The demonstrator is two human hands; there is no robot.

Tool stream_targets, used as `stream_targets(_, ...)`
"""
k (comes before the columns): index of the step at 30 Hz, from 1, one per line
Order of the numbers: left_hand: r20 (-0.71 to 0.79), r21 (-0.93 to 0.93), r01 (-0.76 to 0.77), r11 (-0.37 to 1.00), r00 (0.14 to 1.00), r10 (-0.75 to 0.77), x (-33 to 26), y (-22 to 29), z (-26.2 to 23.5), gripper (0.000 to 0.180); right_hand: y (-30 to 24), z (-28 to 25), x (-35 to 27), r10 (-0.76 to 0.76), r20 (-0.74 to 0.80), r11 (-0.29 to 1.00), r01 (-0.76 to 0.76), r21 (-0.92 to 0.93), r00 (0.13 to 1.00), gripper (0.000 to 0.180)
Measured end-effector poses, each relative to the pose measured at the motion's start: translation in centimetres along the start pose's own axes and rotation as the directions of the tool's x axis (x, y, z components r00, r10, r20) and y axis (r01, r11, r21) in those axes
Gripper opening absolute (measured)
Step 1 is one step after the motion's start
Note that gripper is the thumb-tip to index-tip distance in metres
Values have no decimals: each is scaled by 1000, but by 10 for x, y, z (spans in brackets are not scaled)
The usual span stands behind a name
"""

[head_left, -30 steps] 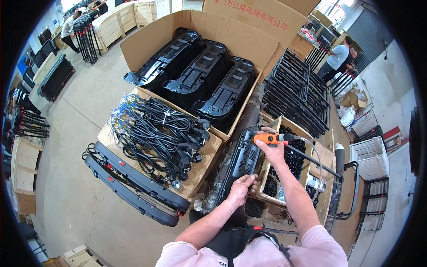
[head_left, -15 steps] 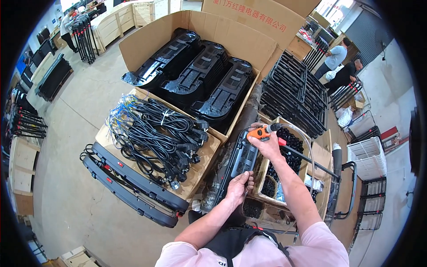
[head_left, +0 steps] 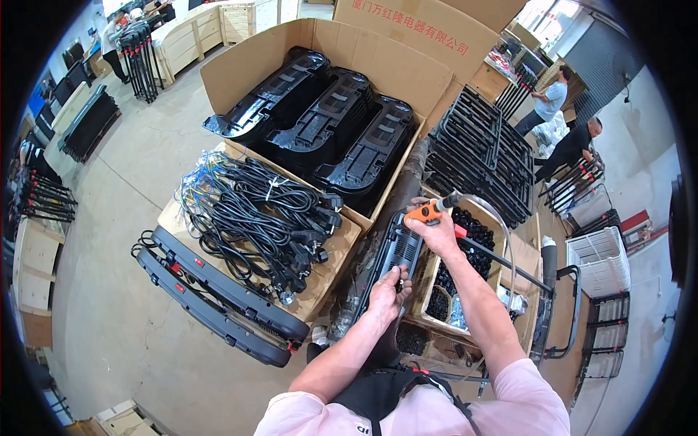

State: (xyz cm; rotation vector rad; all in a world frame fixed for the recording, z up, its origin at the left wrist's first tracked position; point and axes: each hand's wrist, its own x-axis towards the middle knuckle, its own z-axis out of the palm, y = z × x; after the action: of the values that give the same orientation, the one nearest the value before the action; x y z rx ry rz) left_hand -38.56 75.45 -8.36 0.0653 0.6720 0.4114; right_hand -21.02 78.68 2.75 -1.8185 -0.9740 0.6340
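My right hand (head_left: 436, 231) is closed around an orange air screwdriver (head_left: 422, 213), held at the far end of a long black plastic housing (head_left: 402, 251). A clear hose (head_left: 502, 225) runs from the tool's grey end and curves back toward me. The tool's tip is hidden from view. My left hand (head_left: 387, 292) rests at the near part of the housing's vented section, with thumb and fingers pinched together. Something small and dark shows at the fingertips, too small to name. Beneath the housing lies a thick wrapped bar (head_left: 340, 327).
Boxes of small black parts (head_left: 472, 258) stand right of the housing. To the left, bundled black power cables (head_left: 254, 218) lie on a carton beside curved dark housings (head_left: 218, 309). Beyond is a carton of glossy black shells (head_left: 320, 120). Black frames (head_left: 483, 156) and two people stand farther right.
My left hand has shifted slightly up and left along the housing. My right hand keeps the screwdriver at the far end, its grey end tilted a little higher.
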Motion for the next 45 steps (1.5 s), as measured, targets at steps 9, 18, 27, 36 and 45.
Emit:
stream_targets(9,29,-259,-17,966,999,26,17,11,1,30,-31,-18,-105,18,-87,938,13,346,996,58)
stream_targets(18,99,-316,26,948,995,6,22,14,1,26,-30,-18,-116,24,-93,938,10,348,995,60)
stream_targets(27,126,-212,1,977,992,27,14,10,5,31,-25,-8,-107,19,-141,944,29,329,990,57)
stream_targets(36,178,126,76,989,979,-98,-17,-17,-9,26,-3,8,-69,-2,-146,954,46,297,989,56)
stream_targets(45,166,128,42,991,984,-63,-40,-21,-26,26,-2,18,-59,-17,-101,976,38,212,995,50)
